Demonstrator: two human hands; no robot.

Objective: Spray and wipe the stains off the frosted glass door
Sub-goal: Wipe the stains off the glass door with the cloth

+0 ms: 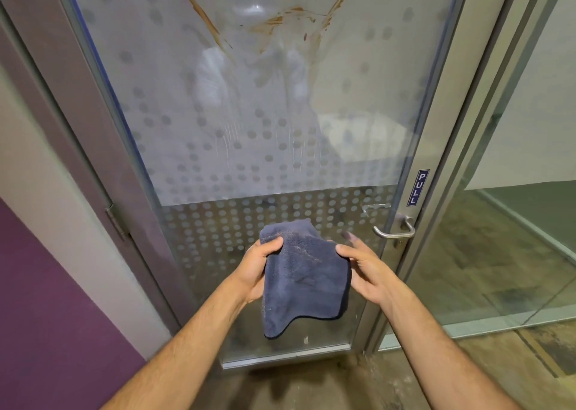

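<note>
Door: frosted glass door [311,104] fills the view, shut, dotted pattern over the pane, metal frame round it.
Stains: brown stains [274,20] smeared high on the pane, well above both hands; none look wiped yet.
Drips: thin wet runs [293,141] trail down the mid pane under the stains; likely spray already applied, so wiping is probably the step in hand.
Cloth: grey-blue cloth [304,280] held low in front of the door, hanging loosely folded, apart from the glass as far as can be told.
Left hand: left hand [260,266] grips the cloth's left edge, thumb on the front, fingers curled behind.
Right hand: right hand [363,269] pinches the right edge with the thumb, the other fingers fairly straight and spread behind or beside it.
Why held so: two-handed hold at opposite edges looks like refolding or bunching the cloth into a pad before lifting it.
Handle: lever handle [394,230] just right of the right hand, untouched.
Sign: PULL sign [417,187] on the frame above the handle.
Bottle: no spray bottle in view.
Next: cloth must go up to the stains; reach is high, so one hand probably takes it.
Risk: wet smear may spread brown across the frosting; drips may run on lower.
</note>
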